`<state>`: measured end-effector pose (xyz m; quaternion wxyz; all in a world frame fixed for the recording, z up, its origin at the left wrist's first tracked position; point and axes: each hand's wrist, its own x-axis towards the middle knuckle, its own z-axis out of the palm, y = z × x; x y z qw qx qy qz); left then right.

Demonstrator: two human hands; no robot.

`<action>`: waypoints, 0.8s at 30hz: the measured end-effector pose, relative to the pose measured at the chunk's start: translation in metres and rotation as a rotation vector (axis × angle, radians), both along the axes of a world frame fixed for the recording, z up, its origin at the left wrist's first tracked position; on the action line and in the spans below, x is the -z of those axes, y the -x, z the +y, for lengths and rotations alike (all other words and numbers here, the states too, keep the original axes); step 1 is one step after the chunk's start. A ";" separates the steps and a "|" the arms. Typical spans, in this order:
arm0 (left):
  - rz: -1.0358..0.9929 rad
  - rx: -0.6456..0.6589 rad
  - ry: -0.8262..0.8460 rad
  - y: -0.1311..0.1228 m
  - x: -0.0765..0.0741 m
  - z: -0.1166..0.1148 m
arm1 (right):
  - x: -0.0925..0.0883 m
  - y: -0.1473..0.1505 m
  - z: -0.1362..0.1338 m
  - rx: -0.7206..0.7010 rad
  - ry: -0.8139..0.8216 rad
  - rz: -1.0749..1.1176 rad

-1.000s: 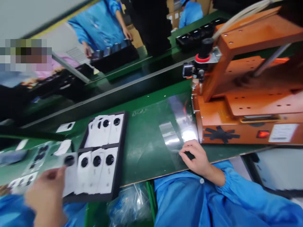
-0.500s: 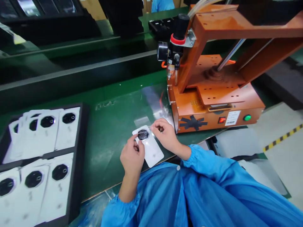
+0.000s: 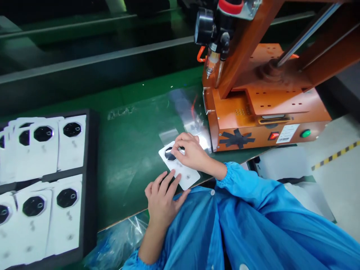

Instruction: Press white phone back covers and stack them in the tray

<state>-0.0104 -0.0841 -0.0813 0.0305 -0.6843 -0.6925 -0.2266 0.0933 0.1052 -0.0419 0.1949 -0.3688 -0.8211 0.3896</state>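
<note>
A white phone back cover (image 3: 182,171) with a black octagonal camera area (image 3: 170,154) lies at a slant on the green bench, near its front edge. My left hand (image 3: 164,200) has its fingers spread, with the fingertips at the cover's lower left edge. Over the camera area, my right hand (image 3: 189,152) is closed in a pinch, thumb and forefinger at the dark surface. Whatever is between those fingertips is hidden, and the hand covers the right part of the camera area.
To the left, a black tray (image 3: 90,180) holds several similar white covers (image 3: 71,150). An orange press (image 3: 253,131) with a pressure gauge (image 3: 203,26) stands at the right. Clear film (image 3: 187,108) lies on the bench (image 3: 123,150). A plastic bag (image 3: 120,240) is below the front edge.
My left hand has left the camera area, moved down towards the cover's lower edge and opened. My right hand has shifted left over the camera area. The view has moved closer to the bench.
</note>
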 end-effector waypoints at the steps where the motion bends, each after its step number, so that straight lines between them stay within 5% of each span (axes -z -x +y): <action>1: -0.004 0.004 -0.006 0.000 0.001 0.001 | 0.002 0.002 -0.001 -0.015 -0.011 -0.013; 12: -0.009 0.008 -0.041 0.003 0.000 0.004 | 0.015 0.009 -0.002 0.014 -0.263 -0.059; 24: -0.026 0.002 -0.037 0.001 -0.001 0.004 | 0.018 0.006 0.000 0.037 -0.290 -0.075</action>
